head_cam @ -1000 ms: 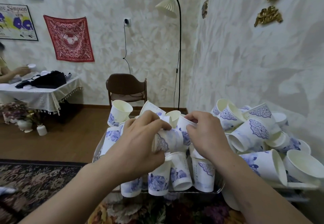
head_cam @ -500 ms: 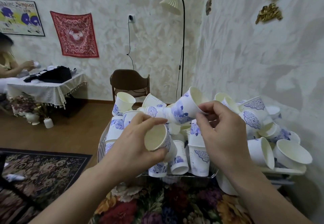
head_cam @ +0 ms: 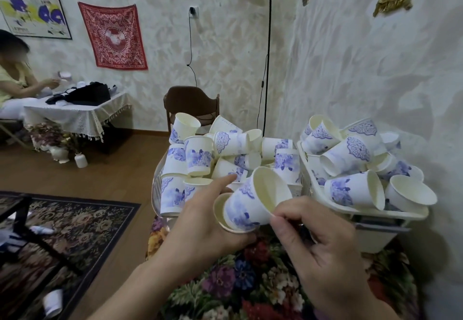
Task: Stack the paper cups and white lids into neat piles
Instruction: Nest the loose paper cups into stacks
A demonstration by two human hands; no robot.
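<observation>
Lower centre of frame: left hand (head_cam: 200,222) grips outer cup (head_cam: 220,213), inner cup (head_cam: 253,200) nested into it
Right hand (head_cam: 318,242): pinches inner cup's rim
Behind: loose cups (head_cam: 200,155) heaped in basket (head_cam: 156,189) and white bin (head_cam: 375,215)

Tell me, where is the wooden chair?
The wooden chair stands against the far wall, behind the pile of paper cups, left of the floor lamp.

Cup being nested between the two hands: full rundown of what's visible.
The cup is white paper, printed with blurred blue-purple flowers and a lace-like medallion, cream inside and empty. It is tilted, mouth up and to the right, its base pushed partway into a second cup that the left hand holds. The right hand pinches its lower rim. It hangs just in front of the heaped tray.
</observation>
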